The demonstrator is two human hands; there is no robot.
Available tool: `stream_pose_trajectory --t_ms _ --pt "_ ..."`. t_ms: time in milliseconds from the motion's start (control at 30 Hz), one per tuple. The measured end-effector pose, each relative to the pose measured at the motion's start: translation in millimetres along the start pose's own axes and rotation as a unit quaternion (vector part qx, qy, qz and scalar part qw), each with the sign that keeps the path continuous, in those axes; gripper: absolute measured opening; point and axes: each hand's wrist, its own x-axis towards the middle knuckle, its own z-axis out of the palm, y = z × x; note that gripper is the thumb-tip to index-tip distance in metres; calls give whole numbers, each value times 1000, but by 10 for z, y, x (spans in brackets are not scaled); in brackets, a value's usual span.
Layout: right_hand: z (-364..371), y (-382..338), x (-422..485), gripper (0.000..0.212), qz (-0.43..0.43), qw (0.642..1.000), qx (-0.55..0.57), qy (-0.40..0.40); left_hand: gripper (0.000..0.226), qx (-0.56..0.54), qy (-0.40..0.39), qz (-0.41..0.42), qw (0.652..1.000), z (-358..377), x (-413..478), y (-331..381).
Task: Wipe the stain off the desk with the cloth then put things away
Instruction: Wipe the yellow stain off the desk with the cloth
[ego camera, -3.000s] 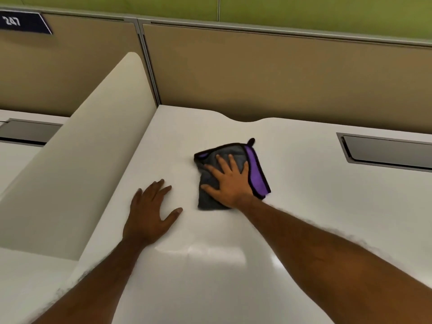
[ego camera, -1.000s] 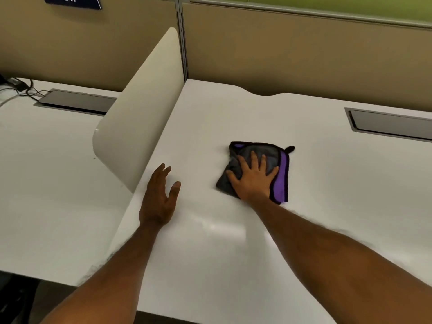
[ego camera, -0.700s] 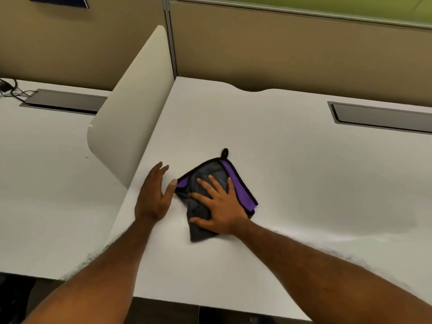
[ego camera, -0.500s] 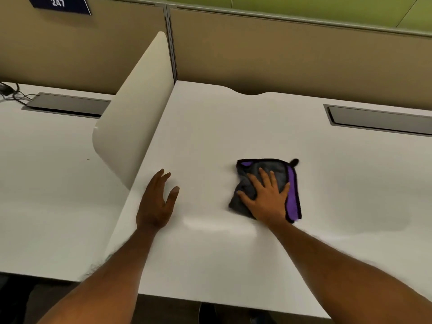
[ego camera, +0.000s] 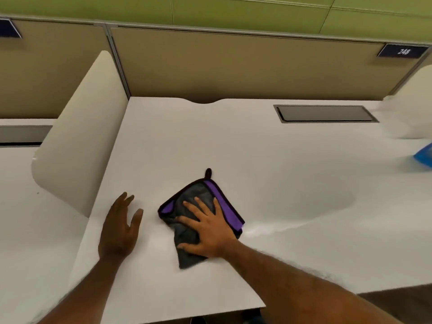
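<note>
Right hand (ego camera: pixel 210 232) is pressing flat, fingers spread, on the cloth (ego camera: pixel 201 206) at mid-front of the desk (ego camera: pixel 233 148); not gripping it. Left hand (ego camera: pixel 120 228) is resting open, holding nothing, beside it. No stain is showing. Risk: cloth is bunching under the palm and skipping spots, or sliding off the near edge. Open room right and back; divider (ego camera: pixel 79 136) is blocking left.
</note>
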Motion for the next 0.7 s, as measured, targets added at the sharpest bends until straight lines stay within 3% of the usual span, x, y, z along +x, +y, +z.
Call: stream_pose_trajectory --t_ms 167,267,333,433,533,600,700 --pt "-289 782 -293 77 279 960 -12 3 70 110 -51 44 992 24 -10 2" --pt "-284 541 -211 87 351 936 -1 -2 72 155 -82 67 982 63 -11 -2" --pt "-181 180 -136 92 304 953 15 -3 72 173 -95 75 978 91 11 8" --pt "-35 -233 -212 85 124 992 30 -17 72 177 -111 83 974 130 57 44" --pt "-14 -110 -467 73 24 1000 10 -12 73 190 -130 101 968 176 105 78" --pt "-60 205 -696 69 33 999 -2 10 73 204 -135 107 964 193 124 94" --pt "-240 894 -1045 68 149 988 -21 29 73 222 -137 108 959 190 132 123"
